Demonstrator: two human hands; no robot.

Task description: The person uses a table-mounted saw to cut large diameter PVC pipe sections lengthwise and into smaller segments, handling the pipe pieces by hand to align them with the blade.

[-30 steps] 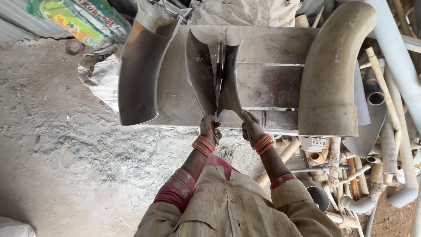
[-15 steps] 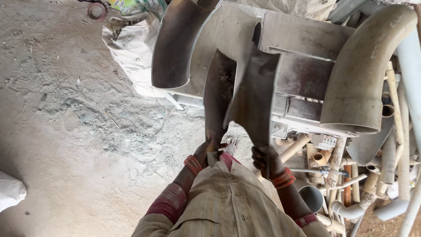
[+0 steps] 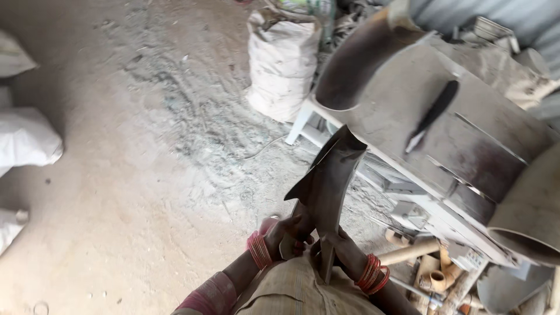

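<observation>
Grip — both of your hands are clenched on the lower end of a dark, curved pipe half, a grey trough-shaped section split lengthwise. Left hand: wrapped around its near-left edge, red bangles at the wrist. Right hand: closed on the right edge, partly hidden behind the piece; more red bangles.

Step in hand — by the look of it, you are carrying the piece clear of the bench; it stands nearly upright, pointed tip away from you.

Position — the piece rises straight out of your grip, above the dusty floor, just left of the work table and apart from it.

Next move, as a judgement — a steady two-handed hold, since the long end wants to tip; mind the cut edges.

Nearby items:
- large bent pipe lying on the table's far corner
- dark knife-like tool lying on the table top
- white sack standing on the floor beyond
- pale pipe offcuts beneath the table
</observation>
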